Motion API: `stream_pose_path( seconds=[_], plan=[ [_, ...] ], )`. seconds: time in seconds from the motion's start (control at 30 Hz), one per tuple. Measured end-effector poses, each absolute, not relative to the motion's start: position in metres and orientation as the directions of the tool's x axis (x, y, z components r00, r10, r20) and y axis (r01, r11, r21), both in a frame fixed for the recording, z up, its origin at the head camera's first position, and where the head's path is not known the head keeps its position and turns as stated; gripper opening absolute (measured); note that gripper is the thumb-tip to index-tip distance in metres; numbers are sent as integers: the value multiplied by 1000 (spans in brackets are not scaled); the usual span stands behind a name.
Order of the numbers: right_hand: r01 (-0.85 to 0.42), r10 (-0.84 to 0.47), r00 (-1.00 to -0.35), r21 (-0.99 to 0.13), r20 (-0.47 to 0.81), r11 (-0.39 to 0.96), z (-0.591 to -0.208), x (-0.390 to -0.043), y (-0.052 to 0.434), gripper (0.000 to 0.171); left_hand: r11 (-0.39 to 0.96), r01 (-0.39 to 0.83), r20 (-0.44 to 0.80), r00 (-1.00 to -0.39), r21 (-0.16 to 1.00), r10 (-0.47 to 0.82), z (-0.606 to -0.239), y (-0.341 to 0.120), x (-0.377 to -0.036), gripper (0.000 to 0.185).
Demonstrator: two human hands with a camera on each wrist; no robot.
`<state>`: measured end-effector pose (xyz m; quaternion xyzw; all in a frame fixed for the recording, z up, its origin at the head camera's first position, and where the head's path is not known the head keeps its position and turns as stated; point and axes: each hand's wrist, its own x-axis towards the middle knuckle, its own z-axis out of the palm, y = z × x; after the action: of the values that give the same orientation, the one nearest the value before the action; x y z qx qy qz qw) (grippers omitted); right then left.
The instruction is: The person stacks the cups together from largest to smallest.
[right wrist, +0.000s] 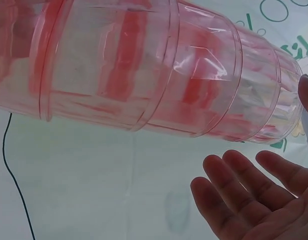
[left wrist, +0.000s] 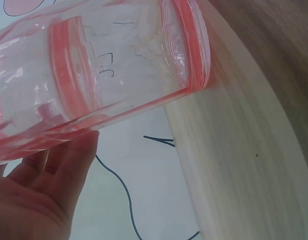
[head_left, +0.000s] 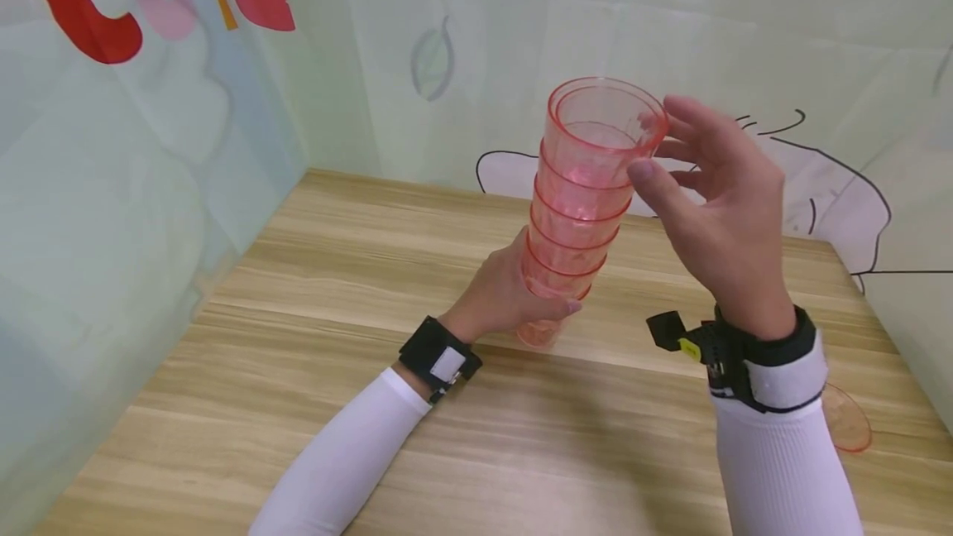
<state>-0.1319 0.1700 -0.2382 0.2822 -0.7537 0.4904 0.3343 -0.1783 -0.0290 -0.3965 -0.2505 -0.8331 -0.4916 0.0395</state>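
A tall stack of nested, see-through pinkish-red plastic cups point(head_left: 581, 197) leans over the table, its open top tilted toward the upper right. My left hand point(head_left: 506, 288) grips the stack low down, thumb across the near side. In the left wrist view, fingers of that hand point(left wrist: 49, 185) lie along the clear wall. Close by the top cup's rim is my right hand point(head_left: 725, 189), its thumb and fingers spread and overlapping the rim's edge. Seen from the right wrist, this hand's fingers point(right wrist: 244, 190) stand apart from the cup wall, gently bent.
The stack is over a wood-grain table point(head_left: 260, 354). A flat, see-through reddish round piece point(head_left: 852, 420) lies at the right, partly hidden by the right forearm. Behind the table hangs a pale printed cloth point(head_left: 447, 40) with colourful letters and line drawings.
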Motion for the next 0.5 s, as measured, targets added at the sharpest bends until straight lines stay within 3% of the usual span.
stream_pose_path(
  seconds=[0.5],
  plan=[
    [-742,-111,-626,-546,772,388,-247,-129,175,48,394,464,324,-869,793,373,-397,-30,-179,74]
  ],
)
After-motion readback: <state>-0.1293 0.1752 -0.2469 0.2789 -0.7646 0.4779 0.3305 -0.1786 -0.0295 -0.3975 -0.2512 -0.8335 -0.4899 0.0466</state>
